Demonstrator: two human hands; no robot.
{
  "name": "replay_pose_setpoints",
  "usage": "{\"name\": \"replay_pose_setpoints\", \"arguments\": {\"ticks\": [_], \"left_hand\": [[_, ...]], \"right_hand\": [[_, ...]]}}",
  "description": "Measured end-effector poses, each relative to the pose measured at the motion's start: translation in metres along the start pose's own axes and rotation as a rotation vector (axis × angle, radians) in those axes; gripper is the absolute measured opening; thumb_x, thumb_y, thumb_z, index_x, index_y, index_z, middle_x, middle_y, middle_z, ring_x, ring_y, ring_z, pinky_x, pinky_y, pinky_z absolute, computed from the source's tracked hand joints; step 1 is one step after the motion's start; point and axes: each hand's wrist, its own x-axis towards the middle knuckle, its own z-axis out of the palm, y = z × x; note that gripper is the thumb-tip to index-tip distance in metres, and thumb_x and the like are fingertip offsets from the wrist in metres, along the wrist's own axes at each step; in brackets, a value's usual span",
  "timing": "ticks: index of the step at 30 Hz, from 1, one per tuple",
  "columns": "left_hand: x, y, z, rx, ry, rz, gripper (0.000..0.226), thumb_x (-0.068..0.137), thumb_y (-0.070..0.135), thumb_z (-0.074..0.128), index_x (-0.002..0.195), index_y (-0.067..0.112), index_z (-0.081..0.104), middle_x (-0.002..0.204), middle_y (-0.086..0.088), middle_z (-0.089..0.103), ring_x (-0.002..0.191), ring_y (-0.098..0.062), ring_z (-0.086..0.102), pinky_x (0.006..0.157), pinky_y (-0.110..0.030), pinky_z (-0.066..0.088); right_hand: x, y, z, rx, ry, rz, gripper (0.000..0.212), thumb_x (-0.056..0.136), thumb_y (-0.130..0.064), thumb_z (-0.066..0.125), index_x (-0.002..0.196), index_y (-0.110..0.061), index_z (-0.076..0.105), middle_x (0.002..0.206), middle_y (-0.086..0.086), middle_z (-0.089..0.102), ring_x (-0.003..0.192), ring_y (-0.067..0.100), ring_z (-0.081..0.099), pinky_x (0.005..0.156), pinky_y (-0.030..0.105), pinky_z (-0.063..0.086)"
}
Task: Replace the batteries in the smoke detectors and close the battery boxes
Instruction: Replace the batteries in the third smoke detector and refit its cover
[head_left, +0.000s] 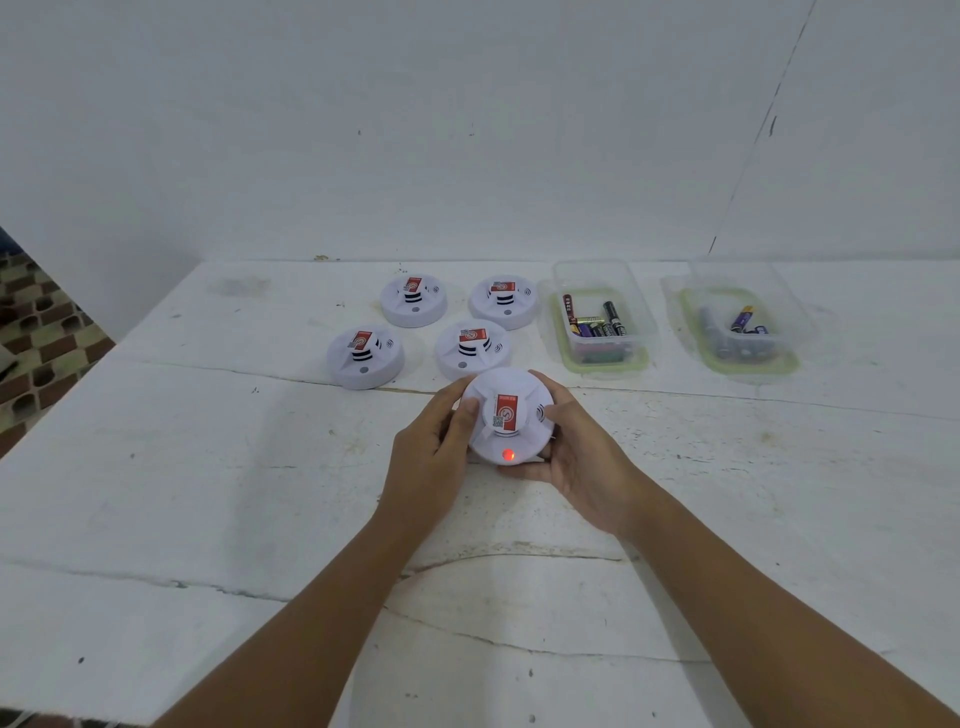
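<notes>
A round white smoke detector (511, 441) with a red label and a lit red lamp at its front is held face up between both hands, just above the white table (208, 493). My left hand (431, 457) grips its left rim with the thumb on top. My right hand (576, 457) cups its right side and underside, thumb on the top face. Several more white detectors stand behind it: two in the near row (365, 358) (471, 349) and two in the far row (413, 300) (503, 301).
Two clear plastic boxes with green rims stand at the back right. The nearer box (602, 358) holds several batteries and the farther box (740, 364) holds a few more. A white wall rises behind the table; the table's left edge drops to a patterned floor.
</notes>
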Motion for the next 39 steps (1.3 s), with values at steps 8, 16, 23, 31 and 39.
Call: {"name": "replay_pose_setpoints", "arguments": {"ticks": [8,16,23,31,39], "left_hand": [[0.0005,-0.0014,-0.0004,0.01,-0.004,0.005,0.032,0.11,0.037,0.048,0.137,0.034,0.064,0.121,0.021,0.072,0.115,0.004,0.064,0.091,-0.013,0.052],[0.001,-0.0017,-0.0001,0.023,-0.004,0.009,0.032,0.11,0.036,0.047,0.137,0.035,0.064,0.121,0.022,0.072,0.115,0.004,0.064,0.09,-0.012,0.051],[0.0005,-0.0007,-0.0001,0.028,-0.001,0.009,0.033,0.11,0.037,0.048,0.139,0.032,0.064,0.122,0.021,0.072,0.114,0.007,0.063,0.088,-0.008,0.05],[0.0002,-0.0008,0.0,0.023,0.001,0.01,0.032,0.11,0.037,0.048,0.137,0.033,0.065,0.121,0.022,0.072,0.114,0.006,0.064,0.088,-0.008,0.049],[-0.0001,0.0006,0.0003,0.019,0.0,0.011,0.031,0.11,0.035,0.048,0.136,0.033,0.066,0.119,0.025,0.072,0.114,0.006,0.064,0.088,-0.008,0.048]], "right_hand": [[-0.0011,-0.0007,0.0001,-0.009,-0.008,-0.005,0.046,0.101,-0.026,0.045,0.147,-0.031,0.049,0.132,0.002,0.071,0.117,0.031,0.07,0.088,0.047,0.06],[-0.0016,-0.0014,0.0013,-0.025,0.007,0.003,0.038,0.108,-0.021,0.042,0.143,-0.033,0.051,0.127,0.0,0.074,0.114,0.03,0.071,0.087,0.046,0.061],[-0.0019,-0.0027,0.0022,-0.012,0.01,0.011,0.039,0.109,-0.018,0.037,0.142,-0.031,0.052,0.127,0.001,0.073,0.114,0.03,0.071,0.09,0.048,0.061],[-0.0021,-0.004,0.0033,-0.024,0.005,0.006,0.038,0.11,-0.016,0.036,0.14,-0.031,0.053,0.124,0.0,0.075,0.112,0.029,0.073,0.09,0.048,0.061],[-0.0015,-0.004,0.0038,-0.011,0.009,0.007,0.04,0.109,-0.016,0.037,0.144,-0.03,0.051,0.125,0.001,0.074,0.112,0.028,0.072,0.088,0.048,0.061]]}}
